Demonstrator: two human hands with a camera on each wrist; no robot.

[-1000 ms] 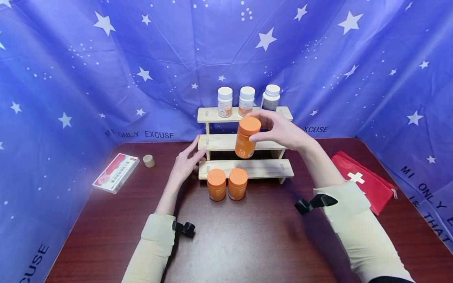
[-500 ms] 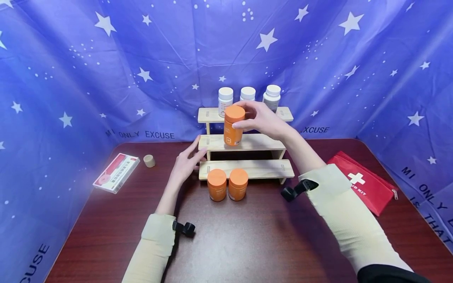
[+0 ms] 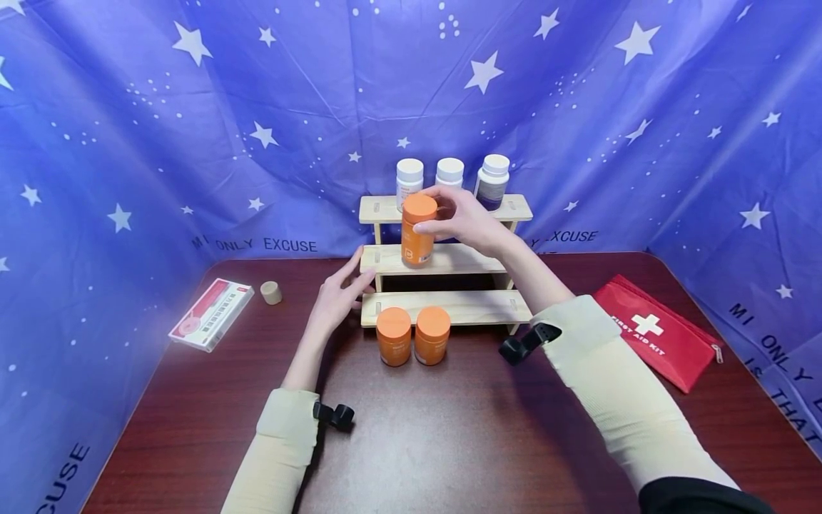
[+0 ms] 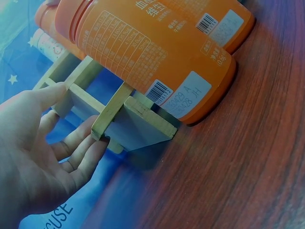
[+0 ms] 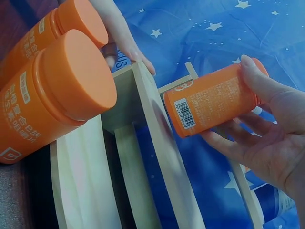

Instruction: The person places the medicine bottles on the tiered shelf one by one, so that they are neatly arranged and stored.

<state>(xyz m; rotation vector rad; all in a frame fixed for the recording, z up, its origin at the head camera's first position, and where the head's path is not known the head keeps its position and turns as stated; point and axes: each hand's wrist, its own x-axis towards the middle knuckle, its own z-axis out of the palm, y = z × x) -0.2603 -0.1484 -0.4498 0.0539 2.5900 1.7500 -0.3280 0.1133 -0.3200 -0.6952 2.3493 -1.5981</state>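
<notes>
My right hand [image 3: 464,220] grips an orange pill bottle [image 3: 417,241] by its upper part, thumb on one side and fingers on the other. The bottle is upright, its base right at the middle tier of a three-tier wooden display shelf [image 3: 462,260], towards the left end. My left hand [image 3: 335,296] holds the left end of the shelf, thumb and fingers about the end of the boards, as the left wrist view shows. Two more orange bottles [image 3: 393,343] [image 5: 52,90] stand on the table before the lowest tier.
On the top tier stand white bottles [image 3: 409,178], one partly behind my right hand. A red first aid pouch [image 3: 661,332] lies at the right. At the left are a medicine box [image 3: 212,314] and a small pale cylinder [image 3: 270,292]. A blue star curtain [image 3: 289,107] hangs behind.
My right hand has carried the orange bottle left and back to the middle tier, then slightly further left. The left hand stays in place.
</notes>
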